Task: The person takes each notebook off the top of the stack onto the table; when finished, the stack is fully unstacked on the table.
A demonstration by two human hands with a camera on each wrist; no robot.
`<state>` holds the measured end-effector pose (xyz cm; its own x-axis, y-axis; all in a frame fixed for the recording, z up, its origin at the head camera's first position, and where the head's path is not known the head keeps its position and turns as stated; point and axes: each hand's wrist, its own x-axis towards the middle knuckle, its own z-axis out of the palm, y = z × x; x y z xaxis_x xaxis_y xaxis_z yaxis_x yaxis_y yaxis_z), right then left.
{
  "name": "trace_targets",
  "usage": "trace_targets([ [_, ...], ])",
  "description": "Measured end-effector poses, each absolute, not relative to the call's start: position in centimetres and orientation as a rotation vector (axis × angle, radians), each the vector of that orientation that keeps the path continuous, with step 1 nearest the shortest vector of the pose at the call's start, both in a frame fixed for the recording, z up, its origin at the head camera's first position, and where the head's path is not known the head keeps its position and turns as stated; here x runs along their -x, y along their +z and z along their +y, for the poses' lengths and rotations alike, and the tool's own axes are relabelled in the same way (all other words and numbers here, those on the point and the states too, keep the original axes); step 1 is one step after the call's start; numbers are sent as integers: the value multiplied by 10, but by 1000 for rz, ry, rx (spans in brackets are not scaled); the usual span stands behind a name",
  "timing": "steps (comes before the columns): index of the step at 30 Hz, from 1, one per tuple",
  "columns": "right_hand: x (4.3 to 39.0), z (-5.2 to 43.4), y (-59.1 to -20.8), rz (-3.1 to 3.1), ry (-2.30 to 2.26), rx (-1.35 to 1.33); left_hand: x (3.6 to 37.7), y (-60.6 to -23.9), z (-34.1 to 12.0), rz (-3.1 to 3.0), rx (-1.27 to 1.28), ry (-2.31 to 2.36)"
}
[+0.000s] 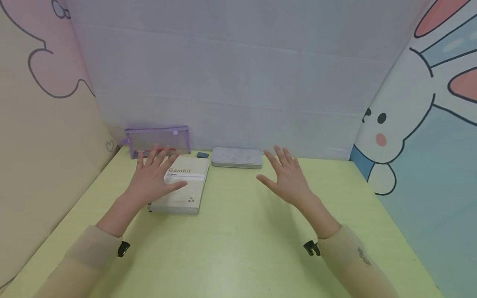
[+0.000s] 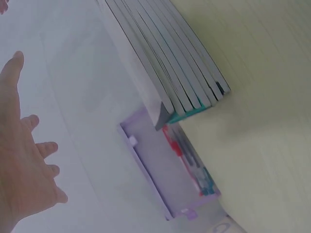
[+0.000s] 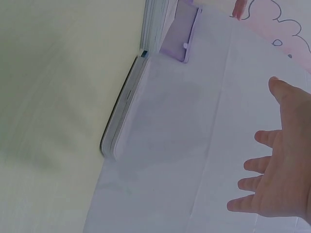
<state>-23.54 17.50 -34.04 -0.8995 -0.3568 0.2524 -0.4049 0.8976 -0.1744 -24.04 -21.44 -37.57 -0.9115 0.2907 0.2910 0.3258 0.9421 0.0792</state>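
Note:
In the head view my left hand (image 1: 150, 180) hovers with spread fingers above a stack of notebooks (image 1: 182, 198), whose top cover reads Gambit. My right hand (image 1: 288, 178) is also spread and held over the table, holding nothing. A flat whitish case (image 1: 237, 158) lies at the back of the table, a little left of the right hand's fingertips. Behind the notebooks a clear pencil pouch with purple edging (image 1: 160, 140) leans on the back wall; red and blue pens (image 2: 187, 160) show inside it in the left wrist view. A small dark blue block (image 1: 202, 155) lies between pouch and case.
The yellow-green table (image 1: 238, 248) meets a pale sheet (image 1: 238, 82) hung behind it. On the left stands a cream and pink panel (image 1: 44, 136), and on the right a panel with a printed rabbit (image 1: 417, 186). Black clips (image 1: 312, 248) hang at both sleeve cuffs.

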Motion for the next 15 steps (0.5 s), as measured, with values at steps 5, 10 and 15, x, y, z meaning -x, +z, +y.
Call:
trace_targets([
  [5, 242, 149, -341, -2847, 497, -655, 249, -384, -236, -2812, 465, -236],
  [10, 248, 122, -349, -2834, 627, -714, 259, -398, -255, -2822, 468, -296],
  [15, 253, 96, -367, -2831, 754, -751, 267, -409, -268, -2831, 469, -395],
])
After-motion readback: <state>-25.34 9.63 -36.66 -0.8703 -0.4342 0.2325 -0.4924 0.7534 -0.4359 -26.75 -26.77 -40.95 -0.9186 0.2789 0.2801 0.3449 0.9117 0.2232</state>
